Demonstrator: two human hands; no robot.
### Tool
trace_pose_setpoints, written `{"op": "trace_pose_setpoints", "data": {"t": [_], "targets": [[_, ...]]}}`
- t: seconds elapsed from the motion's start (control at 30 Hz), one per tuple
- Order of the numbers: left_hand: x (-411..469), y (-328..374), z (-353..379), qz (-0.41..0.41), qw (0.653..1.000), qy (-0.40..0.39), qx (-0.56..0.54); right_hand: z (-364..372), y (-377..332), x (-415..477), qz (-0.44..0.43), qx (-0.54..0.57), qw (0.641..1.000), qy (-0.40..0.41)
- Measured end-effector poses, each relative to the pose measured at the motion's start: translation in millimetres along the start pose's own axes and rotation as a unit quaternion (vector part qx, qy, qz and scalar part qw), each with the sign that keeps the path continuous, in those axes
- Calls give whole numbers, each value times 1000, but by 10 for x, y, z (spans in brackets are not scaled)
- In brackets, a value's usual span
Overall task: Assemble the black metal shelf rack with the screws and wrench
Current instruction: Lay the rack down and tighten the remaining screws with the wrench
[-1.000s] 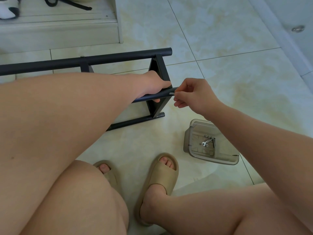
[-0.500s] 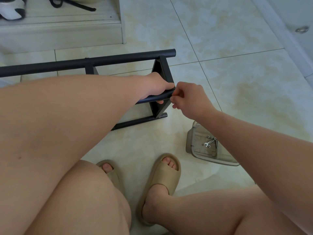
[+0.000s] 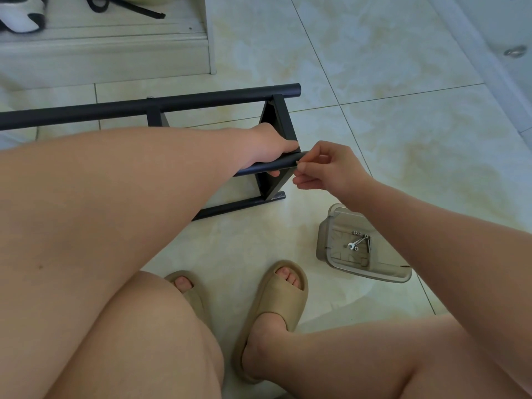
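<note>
Black metal rack: lies partly built on the tiled floor. Its long top tube runs in from the left edge of the view to an upright end frame, and a lower tube rests on the floor beneath.
Left hand: reaches across the knee and curls round the middle crossbar, just beside the end frame, holding it level.
Right hand: thumb and forefinger pinch together at the near end of that crossbar, touching it. What they hold is too small to make out; probably a screw.
Plastic tray: sits on the floor to the right of the rack, near a tan slipper, its far side hidden by the right forearm.
Wrench and screws: lie loose together in the tray, with no hand on them.
Step in hand: by my judgement, starting a screw by finger at the joint of crossbar and end frame, while the left hand steadies the bar.
Next move: likely calls for turning the screw until the thread catches, with the bar kept lined up against the frame. Then the right hand would need to go down to the tray for the wrench to tighten it.
</note>
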State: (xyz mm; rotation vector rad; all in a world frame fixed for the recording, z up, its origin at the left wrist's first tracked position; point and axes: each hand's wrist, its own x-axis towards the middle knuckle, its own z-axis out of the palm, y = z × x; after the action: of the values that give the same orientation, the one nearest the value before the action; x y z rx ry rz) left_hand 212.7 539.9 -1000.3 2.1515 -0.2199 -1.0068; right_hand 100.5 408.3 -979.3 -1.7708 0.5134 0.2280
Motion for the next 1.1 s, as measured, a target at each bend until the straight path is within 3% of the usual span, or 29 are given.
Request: {"op": "trace_pose_setpoints", "data": {"t": [0.43, 0.67, 0.8, 0.93, 1.1], "targets": [[22, -8, 2, -9, 1000, -2, -10, 95, 14, 87, -24, -128, 990, 54], [12, -7, -25, -16, 1000, -8, -10, 101, -12, 65, -85, -309, 945, 67], [-5, 15, -32, -17, 1000, 0, -6, 142, -12, 68, -46, -237, 966, 95], [-8, 30, -31, -15, 1000, 1, -16, 209, -23, 47, 17, -60, 991, 119], [-11, 16, -32, -15, 999, -2, -40, 256, -25, 5, 87, 118, 982, 119]]}}
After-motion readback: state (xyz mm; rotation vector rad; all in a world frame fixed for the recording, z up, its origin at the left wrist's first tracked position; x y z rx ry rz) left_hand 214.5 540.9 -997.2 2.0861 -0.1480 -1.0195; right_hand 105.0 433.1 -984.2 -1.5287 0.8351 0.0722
